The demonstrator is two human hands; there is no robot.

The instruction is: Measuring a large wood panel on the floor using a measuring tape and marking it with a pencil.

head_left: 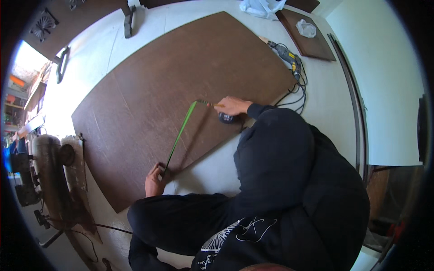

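A large brown wooden panel [158, 90] lies flat on the pale floor in front of me. Across it runs the green blade of a tape measure [180, 134], bent sharply near the panel's middle. At the panel's near edge, my left hand [154, 181] is closed on the lower end of the blade. My right hand [233, 106] is closed at the other end, the blade reaching its fingertips and the dark round tape case just below the hand. A thin yellowish stick shows at those fingertips, too small to name for certain.
A corded power drill [287, 56] lies by the panel's right corner, its black cable [302, 95] looped beside it. A smaller brown board [312, 43] carries crumpled clear plastic [306, 28]. At left stands a compressor-like tank [47, 176]. Dark metal handles [128, 22] lie beyond the panel.
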